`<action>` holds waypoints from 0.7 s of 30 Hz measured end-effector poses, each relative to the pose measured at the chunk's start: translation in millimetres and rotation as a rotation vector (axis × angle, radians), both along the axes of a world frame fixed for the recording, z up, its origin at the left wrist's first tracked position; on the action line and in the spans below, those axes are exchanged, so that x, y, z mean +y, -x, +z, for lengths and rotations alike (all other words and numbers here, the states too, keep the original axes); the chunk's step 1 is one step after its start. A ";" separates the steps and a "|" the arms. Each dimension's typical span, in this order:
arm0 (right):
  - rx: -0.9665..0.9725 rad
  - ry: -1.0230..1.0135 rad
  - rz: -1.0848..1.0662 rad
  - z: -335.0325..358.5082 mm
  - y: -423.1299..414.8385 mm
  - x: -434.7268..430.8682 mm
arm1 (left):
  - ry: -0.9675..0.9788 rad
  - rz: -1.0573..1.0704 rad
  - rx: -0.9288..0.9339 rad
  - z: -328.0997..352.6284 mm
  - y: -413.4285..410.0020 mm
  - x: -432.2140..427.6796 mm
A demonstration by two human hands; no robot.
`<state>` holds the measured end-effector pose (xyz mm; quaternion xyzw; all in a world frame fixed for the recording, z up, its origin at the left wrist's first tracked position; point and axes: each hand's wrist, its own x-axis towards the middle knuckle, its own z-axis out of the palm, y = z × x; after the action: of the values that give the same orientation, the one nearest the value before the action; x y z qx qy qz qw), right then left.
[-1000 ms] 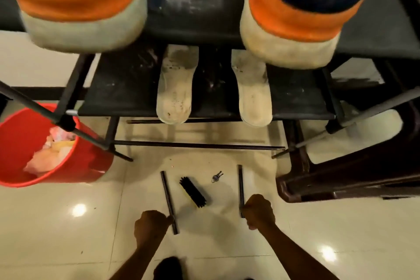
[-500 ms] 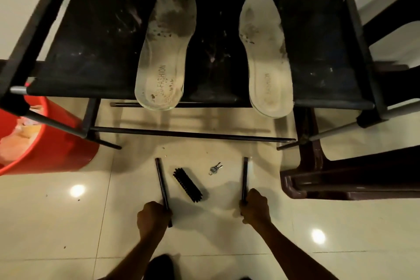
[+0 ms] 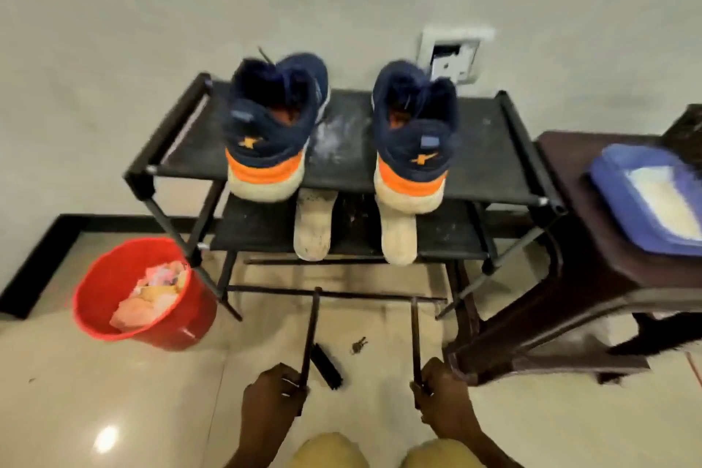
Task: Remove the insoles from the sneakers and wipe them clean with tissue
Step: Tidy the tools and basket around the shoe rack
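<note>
Nearest the camera, the left hand (image 3: 271,397) and the right hand (image 3: 442,397) each hold a thin dark rod. The fingers of both hands are curled tightly round the near ends. The left rod (image 3: 309,334) and the right rod (image 3: 415,338) run away from the person, side by side but apart, and their far ends reach towards the lowest bar of a black shoe rack (image 3: 532,171).

On the pale tiled floor between the rods lie a black brush (image 3: 327,365) and, a little further off, a small bunch of keys (image 3: 359,345). A red bucket (image 3: 95,315) stands to the left beside the rack's leg, with pink and yellowish crumpled material inside.

The left insole (image 3: 312,232) and the right insole (image 3: 399,239), both whitish and soiled, lie on the rack's lower shelf, well apart, their near ends overhanging its front edge. On the top shelf above them stand the left sneaker (image 3: 271,133) and the right sneaker (image 3: 414,141), navy with orange and cream heels towards the camera.

To the right, a brown desk (image 3: 588,277) carries a blue tray (image 3: 607,186). A white wall socket (image 3: 454,57) sits behind the rack.
</note>
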<state>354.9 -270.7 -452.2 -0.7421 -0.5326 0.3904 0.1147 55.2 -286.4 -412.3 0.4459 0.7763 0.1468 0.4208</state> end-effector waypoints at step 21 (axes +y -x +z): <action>0.220 -0.870 -0.137 492.2 -54.4 -72.9 | -0.880 -0.321 -0.378 437.7 -161.8 0.4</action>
<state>409.3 -343.6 40.0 -0.6124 -0.5815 0.1986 0.4973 217.0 -285.9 25.4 0.6602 0.4729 0.4718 0.3434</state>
